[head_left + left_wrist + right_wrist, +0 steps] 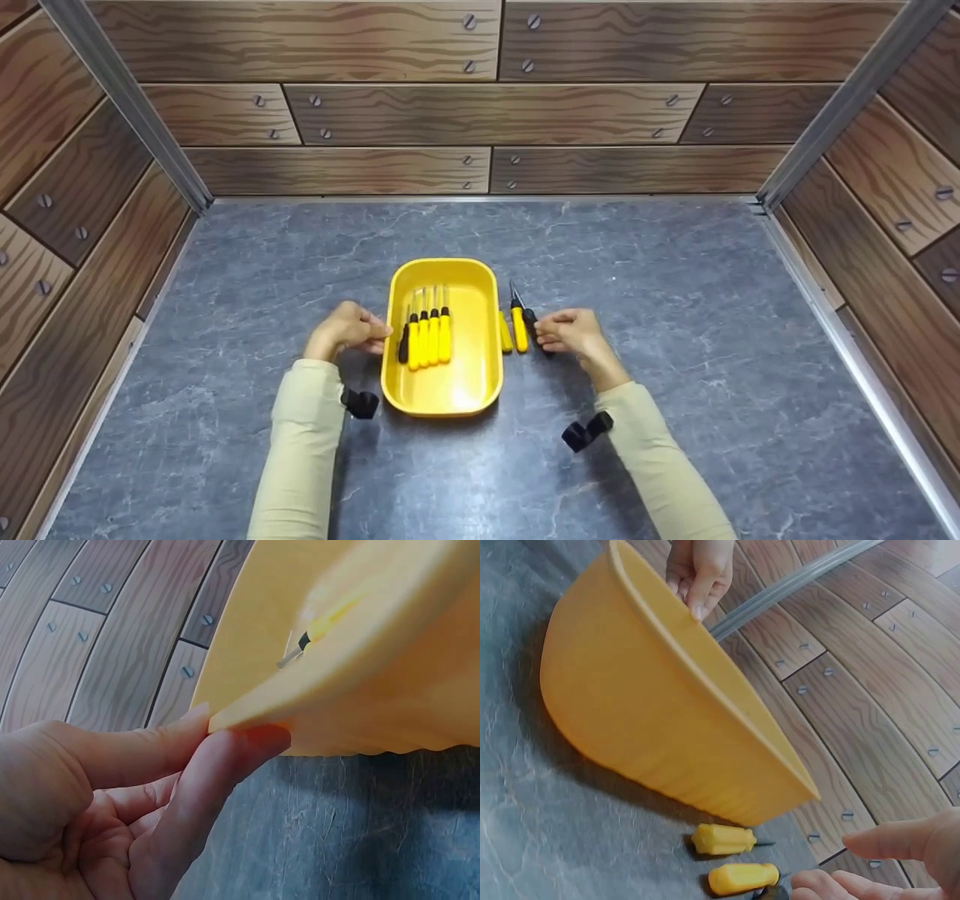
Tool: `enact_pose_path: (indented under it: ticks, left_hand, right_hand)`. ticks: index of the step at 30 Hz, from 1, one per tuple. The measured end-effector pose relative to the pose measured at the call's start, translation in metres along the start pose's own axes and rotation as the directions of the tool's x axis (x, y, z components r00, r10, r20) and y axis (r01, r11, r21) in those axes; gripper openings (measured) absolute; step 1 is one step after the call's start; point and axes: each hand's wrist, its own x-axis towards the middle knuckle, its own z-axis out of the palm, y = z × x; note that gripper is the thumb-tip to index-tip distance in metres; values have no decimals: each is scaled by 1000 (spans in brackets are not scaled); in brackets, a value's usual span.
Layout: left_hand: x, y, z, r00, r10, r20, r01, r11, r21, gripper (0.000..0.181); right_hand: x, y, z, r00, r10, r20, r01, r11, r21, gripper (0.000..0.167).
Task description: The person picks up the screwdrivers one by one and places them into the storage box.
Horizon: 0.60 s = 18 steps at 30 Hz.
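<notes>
My left hand pinches the left rim of a yellow tray between thumb and finger; the left wrist view shows the thumb over the edge. Inside the tray, several yellow-handled screwdrivers and a black-handled one lie side by side. Outside its right wall are a yellow handle, a yellow screwdriver and a black-handled one. My right hand is at that black handle, thumb and fingers apart in the right wrist view; whether they touch is unclear.
The tray stands on a grey marbled tabletop. Wood-patterned panels rise at the back and both sides, with metal rails along the edges. Black straps with mounts sit at both wrists.
</notes>
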Motion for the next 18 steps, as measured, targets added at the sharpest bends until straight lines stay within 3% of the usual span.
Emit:
enact_pose_path:
  ticks: [8, 18]
  left_hand:
    - [0, 1, 0, 1000, -12, -4, 12, 1000, 6, 29]
    - [1, 0, 1, 1000, -21, 2, 21, 999, -24, 29]
  right_hand:
    - [7, 4, -1, 994, -12, -107, 2, 995, -99, 22]
    - [15, 11, -1, 972, -71, -225, 10, 966, -258, 21]
